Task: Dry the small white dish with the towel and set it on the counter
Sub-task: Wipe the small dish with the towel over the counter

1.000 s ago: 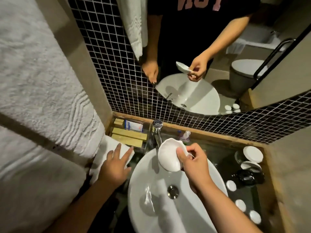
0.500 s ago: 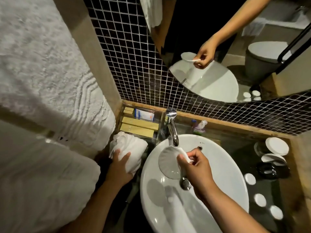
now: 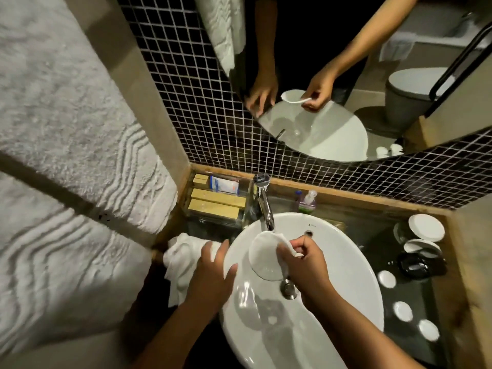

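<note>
My right hand (image 3: 303, 262) grips the small white dish (image 3: 263, 255) by its right edge and holds it tilted over the white basin (image 3: 346, 283), just under the tap spout (image 3: 266, 209). To the left, my left hand (image 3: 213, 272) is closed on a crumpled white towel (image 3: 181, 257) that hangs at the basin's left rim, a short gap away from the dish. The dark counter (image 3: 372, 241) lies to the right of the basin.
A clear tray of boxed toiletries (image 3: 217, 199) stands behind the towel. A small soap bottle (image 3: 307, 201) is at the back edge. Lidded cups (image 3: 426, 227), a black dish (image 3: 415, 265) and several round white caps (image 3: 402, 311) occupy the counter at right. Large towels (image 3: 66, 129) hang at left.
My left hand has lifted the towel off the counter and brought it right, up to the basin rim. The right hand has kept the dish over the basin.
</note>
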Tool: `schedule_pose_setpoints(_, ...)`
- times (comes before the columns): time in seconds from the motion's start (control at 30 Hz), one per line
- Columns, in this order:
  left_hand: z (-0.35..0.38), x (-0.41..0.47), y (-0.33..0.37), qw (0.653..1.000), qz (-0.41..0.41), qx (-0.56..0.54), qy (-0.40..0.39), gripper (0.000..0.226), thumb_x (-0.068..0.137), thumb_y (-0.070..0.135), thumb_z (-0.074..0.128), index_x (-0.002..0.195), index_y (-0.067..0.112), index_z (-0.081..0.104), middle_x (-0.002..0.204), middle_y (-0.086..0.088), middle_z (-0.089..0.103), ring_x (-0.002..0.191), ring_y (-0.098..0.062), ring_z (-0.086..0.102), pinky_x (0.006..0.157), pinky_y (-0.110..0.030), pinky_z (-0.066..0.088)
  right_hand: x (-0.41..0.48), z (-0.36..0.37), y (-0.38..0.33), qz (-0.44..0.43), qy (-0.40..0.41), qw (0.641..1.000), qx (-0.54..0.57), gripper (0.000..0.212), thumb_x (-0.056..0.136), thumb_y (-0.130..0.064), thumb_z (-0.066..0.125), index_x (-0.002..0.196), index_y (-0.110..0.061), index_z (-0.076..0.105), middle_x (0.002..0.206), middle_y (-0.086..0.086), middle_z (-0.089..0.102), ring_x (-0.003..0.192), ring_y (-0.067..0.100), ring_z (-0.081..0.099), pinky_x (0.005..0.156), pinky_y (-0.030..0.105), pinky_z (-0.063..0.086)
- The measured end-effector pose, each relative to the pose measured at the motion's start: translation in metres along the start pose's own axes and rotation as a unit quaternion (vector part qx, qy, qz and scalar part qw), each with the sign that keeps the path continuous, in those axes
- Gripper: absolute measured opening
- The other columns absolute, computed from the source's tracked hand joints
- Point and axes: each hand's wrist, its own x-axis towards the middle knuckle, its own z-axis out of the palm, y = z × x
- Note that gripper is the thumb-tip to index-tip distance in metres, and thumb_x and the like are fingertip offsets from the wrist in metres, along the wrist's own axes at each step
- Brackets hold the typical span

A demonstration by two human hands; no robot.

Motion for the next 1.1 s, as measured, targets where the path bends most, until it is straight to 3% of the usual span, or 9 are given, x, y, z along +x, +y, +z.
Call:
schedule_pose_setpoints(0.13,-0.025,0.007,0.069,0.975,0.189,-0.106,-0.044,0.070,0.089,0.027,0.060,0.150,0.040,0.028,0.159,0.020,0.016,0.138,-0.006,0.036,0.108,-0.015,0.035,0.002,-0.025,-0.005,-0.022,0.016,0.998,-0.053,0.013,0.086,-0.024,0.071,0.081,-0.016,0.061,0.080,0.007,0.067,0.074,0.024,0.063,0.060,0.039,0.057)
schedule_pose_setpoints(0.27,-0.026,0.020,0.123,0.938,0.332,0.046,-0.093,0.098,0.078,0.044,0.071,0.155,0.039,0.010,0.165,0.017,0.002,0.147,-0.009,0.018,0.113,-0.023,0.028,0.010,-0.066,-0.010,-0.085,0.025,0.988,-0.123,0.015,0.084,-0.024,0.077,0.077,-0.024,0.063,0.075,-0.007,0.067,0.071,0.010,0.063,0.066,0.031,0.054)
schedule_pose_setpoints(0.4,-0.009,0.034,0.176,0.930,0.330,0.087,-0.139,0.111,0.068,0.047,0.083,0.148,0.049,0.006,0.155,0.013,0.028,0.138,-0.013,0.034,0.107,-0.038,0.043,0.019,-0.106,-0.014,-0.106,0.039,0.982,-0.149,0.018,0.086,-0.014,0.074,0.079,-0.030,0.068,0.075,-0.014,0.068,0.071,0.003,0.061,0.072,0.024,0.046)
schedule_pose_setpoints(0.47,0.000,0.043,0.196,0.929,0.333,0.077,-0.140,0.112,0.063,0.042,0.086,0.145,0.052,0.010,0.143,0.013,0.040,0.128,-0.013,0.044,0.097,-0.041,0.052,0.021,-0.122,-0.015,-0.105,0.063,0.976,-0.181,0.016,0.090,-0.017,0.069,0.100,-0.029,0.074,0.095,-0.014,0.073,0.087,0.005,0.065,0.081,0.021,0.044)
schedule_pose_setpoints(0.53,0.009,0.054,0.212,0.929,0.331,0.068,-0.153,0.111,0.059,0.035,0.087,0.146,0.044,0.019,0.140,0.012,0.042,0.126,-0.014,0.046,0.096,-0.041,0.052,0.025,-0.137,-0.016,-0.097,0.073,0.969,-0.213,0.037,0.092,-0.013,0.062,0.126,-0.026,0.067,0.122,-0.005,0.071,0.111,0.013,0.063,0.094,0.020,0.042)
schedule_pose_setpoints(0.67,0.026,0.080,0.239,0.928,0.328,0.067,-0.163,0.105,0.051,0.038,0.086,0.141,0.031,0.031,0.131,0.007,0.045,0.118,-0.016,0.051,0.091,-0.042,0.052,0.034,-0.163,-0.020,-0.073,-0.041,0.957,-0.278,0.088,0.077,-0.001,0.062,0.156,-0.018,0.026,0.163,0.002,0.029,0.148,0.019,0.028,0.114,0.022,0.022)
schedule_pose_setpoints(0.77,0.038,0.094,0.254,0.929,0.327,0.064,-0.164,0.096,0.049,0.043,0.083,0.132,0.031,0.036,0.122,0.010,0.046,0.115,-0.013,0.049,0.085,-0.040,0.053,0.044,-0.175,-0.014,-0.117,-0.049,0.933,-0.336,0.094,0.079,-0.003,0.064,0.159,-0.016,0.015,0.167,0.002,0.013,0.153,0.016,0.011,0.116,0.018,0.006)
schedule_pose_setpoints(0.9,0.049,0.105,0.272,0.930,0.316,0.087,-0.169,0.096,0.051,0.044,0.087,0.131,0.031,0.036,0.123,0.010,0.046,0.111,-0.012,0.050,0.082,-0.034,0.052,0.063,-0.181,0.006,-0.166,-0.053,0.904,-0.390,0.100,0.078,-0.009,0.073,0.158,-0.017,0.012,0.168,0.007,0.008,0.151,0.029,0.014,0.122,0.037,0.024)
schedule_pose_setpoints(1.1,0.082,0.132,0.285,0.926,0.313,0.148,-0.152,0.102,0.048,0.058,0.086,0.134,0.031,0.038,0.127,0.009,0.053,0.115,-0.017,0.055,0.088,-0.040,0.052,0.110,-0.181,0.018,-0.135,-0.013,0.871,-0.473,0.103,0.079,-0.022,0.081,0.157,-0.023,0.013,0.167,0.001,0.009,0.142,0.030,0.027,0.107,0.040,0.045)
